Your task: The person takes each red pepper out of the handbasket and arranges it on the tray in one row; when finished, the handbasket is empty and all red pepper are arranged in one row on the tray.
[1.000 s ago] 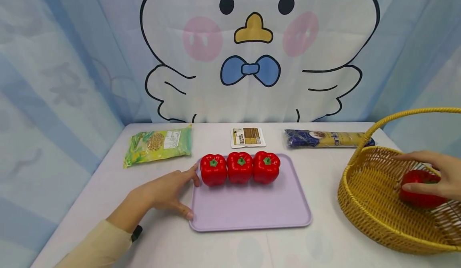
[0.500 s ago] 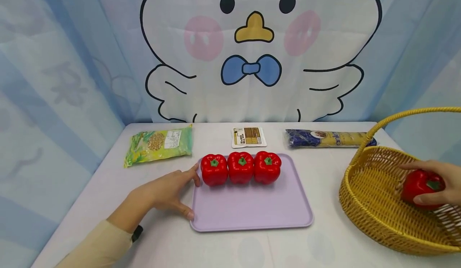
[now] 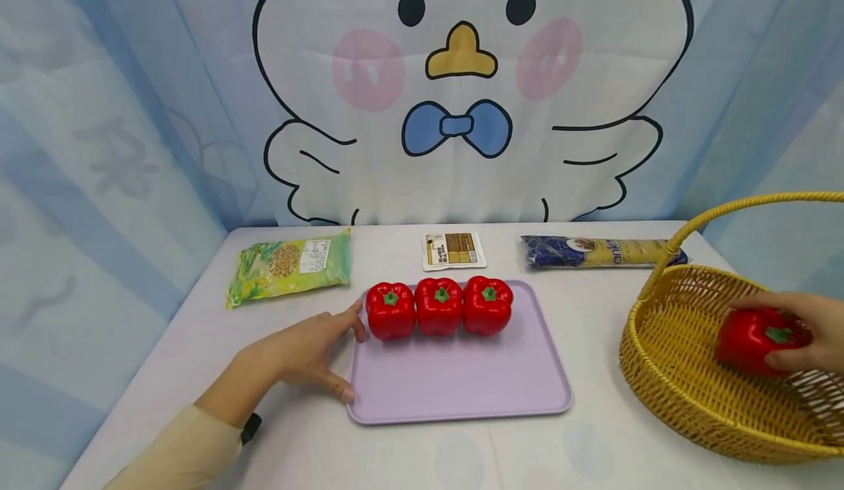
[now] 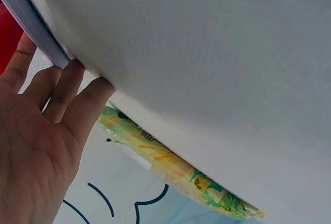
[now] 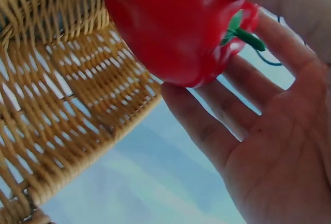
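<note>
At the right of the head view, my right hand [image 3: 814, 329] grips a red bell pepper [image 3: 752, 342] inside the yellow wicker basket [image 3: 649, 395]. The right wrist view shows the fingers and thumb around this pepper [image 5: 170, 32], its green stem facing the palm. My left hand [image 3: 306, 351] lies at the left side of the lilac tray [image 3: 461, 384], thumb and fingers spread and touching its rim. Three more red bell peppers [image 3: 439, 307] stand in a row along the tray's back edge, stems up. In the left wrist view, fingertips of the left hand [image 4: 46, 120] touch the tray edge.
Behind the tray lie a green and yellow bag [image 3: 290, 266], a small white and brown packet [image 3: 453, 251] and a long blue and yellow pack [image 3: 593, 253]. The basket's tall handle [image 3: 719, 212] arches over its opening. A patterned curtain [image 3: 455, 182] hangs behind the table.
The right hand's pepper has come up slightly and shifted a little left within the basket, more of it now showing. The left hand and the tray peppers stay put.
</note>
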Tool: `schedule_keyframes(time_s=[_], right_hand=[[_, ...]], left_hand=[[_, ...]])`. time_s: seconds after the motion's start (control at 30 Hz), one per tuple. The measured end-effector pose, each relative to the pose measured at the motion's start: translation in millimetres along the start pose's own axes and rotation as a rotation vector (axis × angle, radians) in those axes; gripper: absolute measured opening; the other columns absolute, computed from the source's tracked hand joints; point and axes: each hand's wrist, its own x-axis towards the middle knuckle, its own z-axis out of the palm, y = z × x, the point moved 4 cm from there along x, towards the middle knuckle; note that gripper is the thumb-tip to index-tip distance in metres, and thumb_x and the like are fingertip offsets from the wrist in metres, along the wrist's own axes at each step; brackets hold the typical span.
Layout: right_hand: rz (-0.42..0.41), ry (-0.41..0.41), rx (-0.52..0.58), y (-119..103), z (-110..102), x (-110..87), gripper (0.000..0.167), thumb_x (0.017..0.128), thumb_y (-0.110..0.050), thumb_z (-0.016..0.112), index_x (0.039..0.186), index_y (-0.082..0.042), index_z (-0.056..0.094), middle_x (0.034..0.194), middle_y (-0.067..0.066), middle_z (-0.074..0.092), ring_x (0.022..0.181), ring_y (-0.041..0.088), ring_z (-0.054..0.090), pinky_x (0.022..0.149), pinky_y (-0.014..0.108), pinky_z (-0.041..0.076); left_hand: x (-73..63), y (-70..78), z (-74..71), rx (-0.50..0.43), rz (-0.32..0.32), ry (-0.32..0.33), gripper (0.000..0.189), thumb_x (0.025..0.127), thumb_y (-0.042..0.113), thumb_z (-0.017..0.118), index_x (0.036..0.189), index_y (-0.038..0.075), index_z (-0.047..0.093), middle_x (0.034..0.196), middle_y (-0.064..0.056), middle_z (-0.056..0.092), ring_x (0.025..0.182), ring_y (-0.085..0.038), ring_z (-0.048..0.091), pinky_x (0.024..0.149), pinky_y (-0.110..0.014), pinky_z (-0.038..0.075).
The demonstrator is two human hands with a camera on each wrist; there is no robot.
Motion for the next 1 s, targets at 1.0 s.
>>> schedule_keyframes(time_s=[1.0], right_hand=[[-0.122,0.116,0.158,-99.6,-25.1,5.3,0.082,0.076,-0.001,0.088,0.146,-0.004,0.045,0.139,0.03,0.047,0.097,0.033,0.063,0.059,0.026,0.057]], left_hand=[[-1.6,1.0,-1.6,0.004,0.013,0.002,0.087,0.059,0.061,0.093,0.129,0.029,0.053,0.146,-0.005,0.052,0.115,-0.02,0.053,0.109,-0.052,0.046]])
